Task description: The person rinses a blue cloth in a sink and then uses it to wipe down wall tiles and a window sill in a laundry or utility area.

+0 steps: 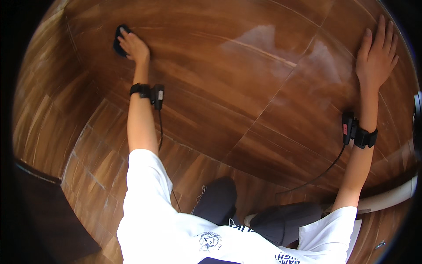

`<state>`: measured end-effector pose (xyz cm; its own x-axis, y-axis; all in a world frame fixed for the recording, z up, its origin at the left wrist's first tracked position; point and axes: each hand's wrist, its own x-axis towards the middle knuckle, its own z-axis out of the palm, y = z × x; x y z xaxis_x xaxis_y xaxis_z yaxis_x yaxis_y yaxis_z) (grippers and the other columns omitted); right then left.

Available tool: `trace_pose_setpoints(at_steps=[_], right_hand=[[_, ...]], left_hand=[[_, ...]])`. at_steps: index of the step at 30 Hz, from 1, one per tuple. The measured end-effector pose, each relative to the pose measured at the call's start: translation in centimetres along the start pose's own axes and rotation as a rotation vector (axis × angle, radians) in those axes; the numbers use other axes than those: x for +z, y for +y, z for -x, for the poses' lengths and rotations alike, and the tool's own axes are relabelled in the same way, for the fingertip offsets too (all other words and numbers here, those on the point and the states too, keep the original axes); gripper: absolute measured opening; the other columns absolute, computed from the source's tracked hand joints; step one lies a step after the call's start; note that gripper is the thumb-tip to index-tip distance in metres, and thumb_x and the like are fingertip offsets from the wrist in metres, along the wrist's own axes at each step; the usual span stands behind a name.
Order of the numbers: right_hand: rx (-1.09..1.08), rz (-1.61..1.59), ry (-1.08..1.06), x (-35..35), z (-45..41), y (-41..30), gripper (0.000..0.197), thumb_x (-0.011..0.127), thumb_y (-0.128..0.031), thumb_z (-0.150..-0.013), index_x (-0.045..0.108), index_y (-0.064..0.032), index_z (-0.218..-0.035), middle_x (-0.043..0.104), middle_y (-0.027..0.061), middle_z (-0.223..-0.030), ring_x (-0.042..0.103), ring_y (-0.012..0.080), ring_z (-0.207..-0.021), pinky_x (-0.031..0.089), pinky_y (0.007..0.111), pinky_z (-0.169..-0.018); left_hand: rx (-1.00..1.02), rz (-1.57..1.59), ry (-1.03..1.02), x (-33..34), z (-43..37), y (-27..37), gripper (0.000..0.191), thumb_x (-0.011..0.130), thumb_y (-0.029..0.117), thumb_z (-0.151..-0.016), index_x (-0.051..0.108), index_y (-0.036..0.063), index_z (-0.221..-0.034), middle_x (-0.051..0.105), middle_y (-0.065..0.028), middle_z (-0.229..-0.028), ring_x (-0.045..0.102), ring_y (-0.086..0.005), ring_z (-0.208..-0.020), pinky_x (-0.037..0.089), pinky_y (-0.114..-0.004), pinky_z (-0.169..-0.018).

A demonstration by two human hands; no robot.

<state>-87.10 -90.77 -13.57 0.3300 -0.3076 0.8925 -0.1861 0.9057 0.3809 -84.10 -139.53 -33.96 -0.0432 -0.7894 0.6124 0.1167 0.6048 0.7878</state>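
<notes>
Against the glossy brown wood-look tiled wall [211,76], my left hand [135,47] grips a dark oval pad [116,47] at the upper left. My fingers and thumb lie over the pad, which hides part of it and leaves its exact kind unclear. Far off to the right, my right hand [377,56] lies flat on the same tiles. Its fingers point up, the thumb is spread, and it holds nothing. Both arms reach out wide from a white T-shirt.
Black devices on straps sit at my left wrist [146,92] and right forearm [359,133], trailing cables. A pale pipe [389,197] runs along the lower right. A dark panel [49,211] stands at lower left. Wood-look tiles cover the floor [95,165] and side wall [46,92].
</notes>
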Motion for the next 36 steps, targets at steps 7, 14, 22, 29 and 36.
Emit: trace_pose_setpoints(at_steps=[7,14,22,29,36], right_hand=[[-0.009,-0.029,0.061,0.8,-0.6,-0.2,0.049,0.033,-0.044,-0.091,0.033,-0.0236,-0.135,0.035,0.0049,-0.139,0.030,0.0300,-0.129,0.027,0.057,-0.097],[-0.093,-0.061,-0.347,-1.8,1.7,-10.8,0.047,0.044,-0.031,-0.087,0.039,-0.0196,-0.132,0.033,0.0021,-0.140,0.030,0.0276,-0.129,0.024,0.059,-0.097],[-0.249,-0.472,-0.703,-6.6,7.1,-13.1,0.049,0.053,-0.018,-0.082,0.042,-0.0185,-0.130,0.032,0.0006,-0.141,0.029,0.0258,-0.130,0.025,0.054,-0.100],[-0.222,-0.496,-0.874,-9.0,13.1,-15.0,0.053,0.053,-0.017,-0.081,0.040,-0.0192,-0.132,0.031,0.0018,-0.142,0.026,0.0272,-0.131,0.025,0.057,-0.099],[-0.099,-0.546,-0.877,-8.5,13.1,-18.6,0.052,0.049,-0.020,-0.085,0.035,-0.0205,-0.135,0.024,0.0027,-0.145,0.017,0.0339,-0.134,0.019,0.060,-0.100]], left_hand=[[0.487,-0.053,-0.096,1.7,15.3,12.6,0.051,0.037,0.038,-0.089,0.035,0.0160,-0.135,0.015,-0.0174,-0.145,0.007,-0.0421,-0.132,0.002,-0.069,-0.095],[0.956,0.179,-0.570,2.6,32.0,19.3,0.032,0.055,0.035,-0.078,0.059,0.0357,-0.109,0.051,0.0001,-0.120,0.046,-0.0237,-0.094,0.027,-0.061,-0.084],[0.617,-0.150,-0.308,-0.7,18.4,4.9,0.043,0.056,0.028,-0.076,0.051,0.0194,-0.118,0.030,-0.0209,-0.137,0.043,-0.0438,-0.107,0.018,-0.068,-0.092],[-0.091,-0.050,0.017,-1.4,2.6,-3.0,0.049,0.021,0.038,-0.095,0.023,0.0171,-0.140,0.009,-0.0110,-0.148,0.009,-0.0337,-0.135,0.011,-0.065,-0.098],[0.270,-0.121,-0.207,1.0,19.4,1.6,0.049,0.033,0.029,-0.091,0.030,0.0105,-0.137,0.010,-0.0182,-0.146,0.004,-0.0382,-0.134,0.002,-0.063,-0.100]])
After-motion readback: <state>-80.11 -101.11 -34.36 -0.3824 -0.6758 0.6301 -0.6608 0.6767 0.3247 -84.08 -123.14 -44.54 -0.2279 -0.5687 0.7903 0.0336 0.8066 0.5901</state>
